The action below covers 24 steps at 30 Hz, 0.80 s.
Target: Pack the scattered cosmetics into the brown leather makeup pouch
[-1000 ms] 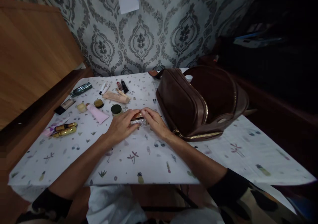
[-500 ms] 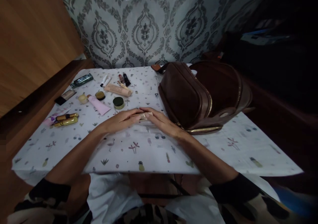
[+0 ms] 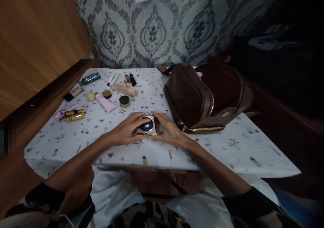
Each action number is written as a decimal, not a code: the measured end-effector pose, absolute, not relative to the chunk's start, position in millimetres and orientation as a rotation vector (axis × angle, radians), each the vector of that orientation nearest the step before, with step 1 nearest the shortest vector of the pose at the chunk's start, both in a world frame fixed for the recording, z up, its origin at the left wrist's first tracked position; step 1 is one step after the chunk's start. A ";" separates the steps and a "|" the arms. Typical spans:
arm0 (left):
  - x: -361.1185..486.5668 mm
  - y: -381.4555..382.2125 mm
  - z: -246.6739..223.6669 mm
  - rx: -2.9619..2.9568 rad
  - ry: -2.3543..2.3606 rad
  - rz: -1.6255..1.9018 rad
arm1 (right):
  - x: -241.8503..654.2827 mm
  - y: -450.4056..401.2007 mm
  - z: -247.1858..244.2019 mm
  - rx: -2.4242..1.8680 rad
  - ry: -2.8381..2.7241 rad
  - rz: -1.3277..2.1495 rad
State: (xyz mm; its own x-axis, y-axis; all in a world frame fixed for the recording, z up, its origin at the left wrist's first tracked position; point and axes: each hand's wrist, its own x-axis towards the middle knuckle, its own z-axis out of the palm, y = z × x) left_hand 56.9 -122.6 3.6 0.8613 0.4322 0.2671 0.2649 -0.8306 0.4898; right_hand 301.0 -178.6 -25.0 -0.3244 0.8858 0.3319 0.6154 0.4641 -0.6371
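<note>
Between both hands, close to the table's front edge, is a squarish gold makeup compact [image 3: 152,129] with a dark, shiny round centre. My left hand [image 3: 124,129] is closed on its left side, the thumb lying across the dark round part. On the opposite side, the fingers of my right hand [image 3: 172,132] grip the compact's edge. A dark green-lidded jar [image 3: 124,101] sits just beyond my left hand. To the right of my right hand stands a brown leather bag [image 3: 187,93], its gold zip undone and the main compartment gaping.
On the patterned tablecloth [image 3: 157,157], at left, lie a pink tube [image 3: 105,102], a beige tube [image 3: 125,89], a gold tube [image 3: 74,117], a dark bottle [image 3: 89,78] and several other cosmetics. A wooden panel [image 3: 43,29] rises at left; the wallpapered wall [image 3: 152,29] stands behind.
The compact has turned so its dark round face shows. Both hands have come slightly nearer the front edge, with fingers now around its sides instead of laid over it. The view has shifted slightly.
</note>
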 end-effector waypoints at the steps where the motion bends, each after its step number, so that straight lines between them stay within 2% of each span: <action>1: 57.1 -123.7 4.4 2.596 0.492 0.552 | 300.8 -178.8 -23.6 -1.223 -2.020 0.555; 8: 74.0 -136.2 8.0 2.467 0.582 0.845 | 297.5 -175.5 -18.5 -1.079 -1.650 0.982; 11: 91.7 -141.4 13.3 2.269 0.724 1.004 | 295.0 -174.0 -18.4 -1.038 -1.576 1.039; 16: 117.1 -135.9 17.6 1.837 0.874 1.098 | 292.3 -176.1 -21.6 -1.072 -1.564 0.853; 20: 124.2 -123.6 12.7 1.447 0.921 0.959 | 291.9 -179.3 -21.7 -1.153 -1.682 0.566; 24: 128.1 -116.4 9.1 1.370 0.929 1.039 | 291.2 -181.8 -18.6 -1.134 -1.777 0.467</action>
